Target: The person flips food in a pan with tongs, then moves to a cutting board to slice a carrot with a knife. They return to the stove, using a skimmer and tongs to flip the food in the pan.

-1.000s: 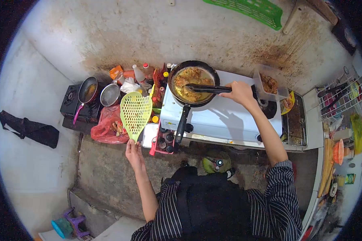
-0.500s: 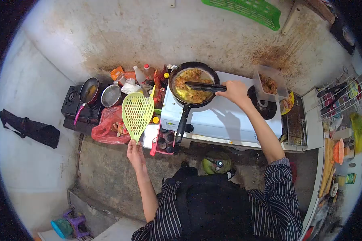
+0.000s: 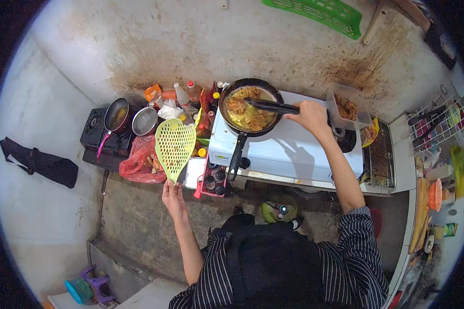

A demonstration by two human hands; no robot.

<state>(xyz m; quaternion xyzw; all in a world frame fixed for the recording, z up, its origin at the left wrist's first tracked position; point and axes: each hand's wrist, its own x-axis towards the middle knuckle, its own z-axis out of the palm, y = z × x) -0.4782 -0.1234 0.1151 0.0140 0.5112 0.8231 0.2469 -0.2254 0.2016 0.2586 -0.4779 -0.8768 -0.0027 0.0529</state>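
My left hand (image 3: 175,202) is closed on the handle of a light green perforated skimmer (image 3: 175,146), held up left of the stove. My right hand (image 3: 310,117) grips black tongs (image 3: 273,106), whose tips reach into a black frying pan (image 3: 235,156). Browned food pieces (image 3: 250,119) lie in yellowish oil in that pan, and the tong tips are at the upper pieces. Whether the tips pinch a piece is hard to make out. Under the pan stands a white gas stove (image 3: 299,159).
A clear plastic container (image 3: 348,106) with browned food sits at the stove's right rear. To the left are a small pan (image 3: 116,114) on a black burner, a sieve (image 3: 145,121), a red plastic bag (image 3: 137,160) and several bottles (image 3: 193,91). The pan handle juts over the stove's front edge.
My right hand and the tongs have shifted slightly right, and the tong tips now sit on different food in the pan. The skimmer has barely moved.
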